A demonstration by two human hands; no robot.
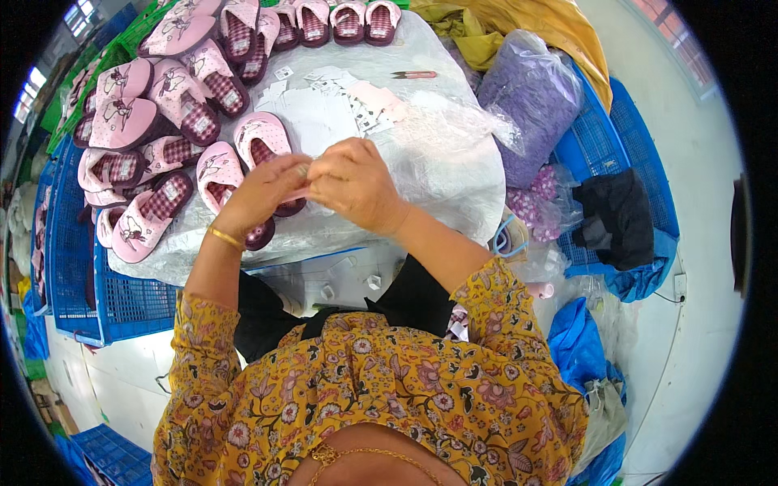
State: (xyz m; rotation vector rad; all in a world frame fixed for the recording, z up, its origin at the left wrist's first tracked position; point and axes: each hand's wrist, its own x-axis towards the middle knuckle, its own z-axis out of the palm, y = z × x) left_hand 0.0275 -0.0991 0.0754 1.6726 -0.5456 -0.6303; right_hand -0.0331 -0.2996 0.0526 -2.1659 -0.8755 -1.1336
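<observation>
My left hand (pixel 263 188) and my right hand (pixel 355 185) meet over the near part of the wrapped table, fingers closed and pinched together. A small pale pink bit shows between them, too hidden to name. Just beneath and beside my left hand lie two pink dotted slippers with plaid maroon insoles: one slipper (pixel 217 166) at the left, the other slipper (pixel 261 134) partly covered by my fingers. Beyond my hands, white paper sheets (pixel 312 113) and small printed cards (pixel 369 105) are spread on the table.
Many more slippers (pixel 126 121) are heaped at the left, with a row (pixel 348 23) along the far edge. Small snips (pixel 414 74) lie at the back. Blue crates (pixel 138 312) flank the table. A bagged purple bundle (pixel 531 105) and dark cloth (pixel 620 219) sit at the right.
</observation>
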